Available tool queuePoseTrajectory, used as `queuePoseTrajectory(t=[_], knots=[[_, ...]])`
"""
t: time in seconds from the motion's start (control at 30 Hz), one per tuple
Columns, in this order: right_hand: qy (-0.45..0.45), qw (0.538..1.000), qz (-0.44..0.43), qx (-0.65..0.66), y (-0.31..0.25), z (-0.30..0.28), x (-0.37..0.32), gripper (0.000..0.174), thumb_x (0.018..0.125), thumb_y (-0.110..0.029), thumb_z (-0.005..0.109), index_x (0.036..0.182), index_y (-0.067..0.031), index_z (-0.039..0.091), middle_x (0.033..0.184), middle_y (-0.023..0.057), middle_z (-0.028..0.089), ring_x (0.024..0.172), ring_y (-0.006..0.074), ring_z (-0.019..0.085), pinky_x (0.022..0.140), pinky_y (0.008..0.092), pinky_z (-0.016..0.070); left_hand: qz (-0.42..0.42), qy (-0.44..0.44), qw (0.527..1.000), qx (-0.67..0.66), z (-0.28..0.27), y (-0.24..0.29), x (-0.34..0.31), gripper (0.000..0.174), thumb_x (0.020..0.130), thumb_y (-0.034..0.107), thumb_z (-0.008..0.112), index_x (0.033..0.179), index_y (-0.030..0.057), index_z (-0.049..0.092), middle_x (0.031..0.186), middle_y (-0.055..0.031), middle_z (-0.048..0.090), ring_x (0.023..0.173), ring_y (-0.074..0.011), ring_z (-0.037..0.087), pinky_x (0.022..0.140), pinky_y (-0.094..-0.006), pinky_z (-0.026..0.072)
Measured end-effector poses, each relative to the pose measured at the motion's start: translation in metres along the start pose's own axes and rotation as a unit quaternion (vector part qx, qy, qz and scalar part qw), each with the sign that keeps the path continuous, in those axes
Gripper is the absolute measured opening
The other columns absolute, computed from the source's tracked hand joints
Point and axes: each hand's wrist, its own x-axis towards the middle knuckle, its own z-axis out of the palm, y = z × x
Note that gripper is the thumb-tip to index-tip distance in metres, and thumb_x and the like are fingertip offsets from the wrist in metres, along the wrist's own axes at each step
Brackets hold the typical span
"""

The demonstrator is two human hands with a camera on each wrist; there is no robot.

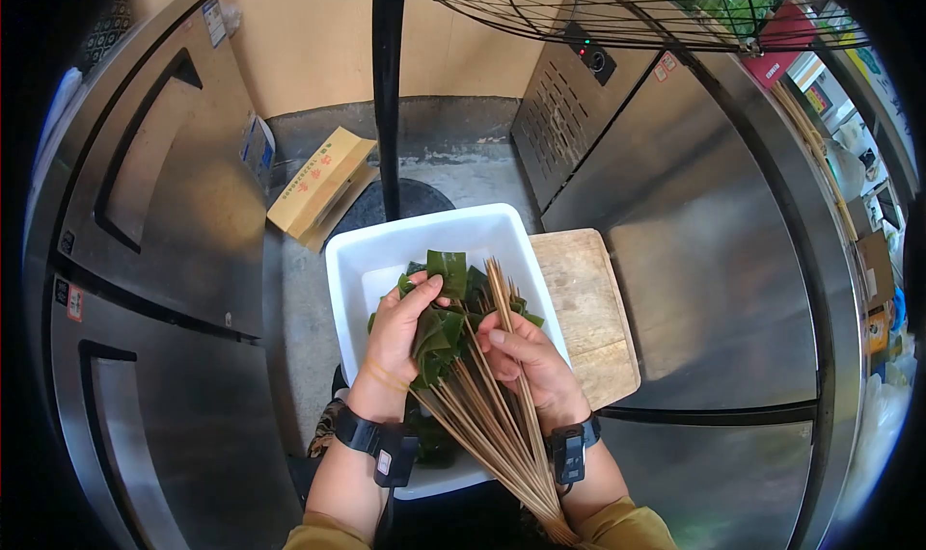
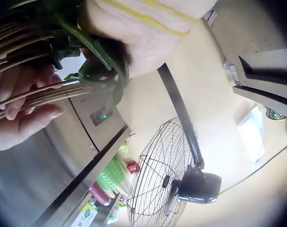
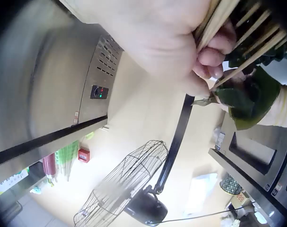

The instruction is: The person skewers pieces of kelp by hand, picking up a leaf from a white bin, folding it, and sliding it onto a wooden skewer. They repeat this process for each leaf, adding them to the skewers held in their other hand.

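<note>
My left hand (image 1: 394, 330) holds folded, glossy dark green kelp sheets (image 1: 447, 272) between thumb and fingers, above a white plastic tub (image 1: 424, 225). A yellow rubber band circles that wrist. In my right hand (image 1: 535, 365) are thin bamboo skewers (image 1: 529, 425), pinched by thumb and fingers. Many more skewers fan out between the forearms, their ends gathered near the right sleeve. One skewer's tip reaches the kelp (image 3: 257, 101) in the right wrist view. More kelp lies in the tub, partly hidden by the hands and skewers.
A wooden board (image 1: 588, 319) lies right of the tub. Steel cabinets stand at the left (image 1: 183, 203) and right (image 1: 714, 251). A wire-caged fan (image 1: 627, 15) on a black pole (image 1: 388, 97) rises in front. Behind the tub is a cardboard box (image 1: 323, 184).
</note>
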Motion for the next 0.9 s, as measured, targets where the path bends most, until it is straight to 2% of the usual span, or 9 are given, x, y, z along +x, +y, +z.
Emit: queuePoseTrajectory(t=[0.13, 0.2, 0.3, 0.37, 0.57, 0.9], knots=[[0.000, 1.000, 0.019, -0.024, -0.001, 0.001, -0.001, 0.018, 0.086, -0.001, 0.059, 0.103, -0.0040, 0.055, 0.084, 0.0096, 0.061, 0.047, 0.0032, 0.041, 0.042, 0.0145, 0.0318, 0.004, -0.027, 1.000, -0.009, -0.003, 0.003, 0.002, 0.012, 0.087, 0.014, 0.064, 0.092, 0.0084, 0.054, 0.080, -0.0050, 0.059, 0.068, -0.0134, 0.059, 0.059, -0.0259, 0.0521], [-0.005, 0.998, 0.036, -0.043, -0.003, 0.003, -0.001, 0.019, 0.085, 0.001, 0.060, 0.103, -0.0041, 0.055, 0.085, 0.0107, 0.063, 0.045, 0.0029, 0.041, 0.041, 0.0144, 0.0312, 0.033, -0.011, 0.999, -0.010, -0.002, 0.005, 0.000, 0.011, 0.087, 0.014, 0.063, 0.090, 0.0093, 0.054, 0.080, -0.0053, 0.059, 0.069, -0.0132, 0.059, 0.060, -0.0261, 0.0521], [-0.011, 0.996, 0.045, -0.070, 0.000, 0.005, 0.000, 0.020, 0.084, 0.002, 0.060, 0.102, -0.0041, 0.055, 0.080, 0.0100, 0.063, 0.044, 0.0026, 0.041, 0.040, 0.0144, 0.0305, 0.069, -0.002, 0.998, -0.004, -0.004, 0.006, 0.001, 0.009, 0.089, 0.013, 0.061, 0.088, 0.0103, 0.053, 0.080, -0.0042, 0.060, 0.071, -0.0118, 0.058, 0.062, -0.0261, 0.0518], [-0.001, 0.999, 0.039, -0.032, -0.002, 0.006, -0.002, 0.018, 0.084, 0.001, 0.061, 0.100, -0.0042, 0.055, 0.077, 0.0097, 0.063, 0.045, 0.0027, 0.042, 0.040, 0.0140, 0.0306, 0.097, 0.003, 0.995, 0.007, -0.007, 0.007, 0.003, 0.007, 0.089, 0.013, 0.060, 0.088, 0.0094, 0.054, 0.081, -0.0035, 0.060, 0.072, -0.0109, 0.057, 0.063, -0.0257, 0.0514], [-0.018, 0.998, 0.054, -0.011, 0.000, 0.005, -0.002, 0.012, 0.085, -0.001, 0.060, 0.096, -0.0044, 0.057, 0.074, 0.0094, 0.064, 0.043, 0.0031, 0.043, 0.040, 0.0141, 0.0327, 0.176, 0.020, 0.977, 0.121, -0.011, 0.007, 0.009, 0.007, 0.091, 0.012, 0.058, 0.092, 0.0048, 0.058, 0.083, -0.0024, 0.062, 0.073, -0.0087, 0.056, 0.069, -0.0224, 0.0478], [-0.019, 0.997, 0.071, -0.038, 0.003, 0.002, 0.003, 0.008, 0.085, -0.002, 0.061, 0.092, -0.0031, 0.058, 0.073, 0.0089, 0.064, 0.044, 0.0036, 0.047, 0.040, 0.0140, 0.0359, 0.264, 0.000, 0.936, 0.232, -0.003, 0.003, 0.008, 0.011, 0.093, 0.013, 0.056, 0.092, 0.0027, 0.058, 0.083, 0.0000, 0.061, 0.075, -0.0067, 0.055, 0.069, -0.0207, 0.0452]])
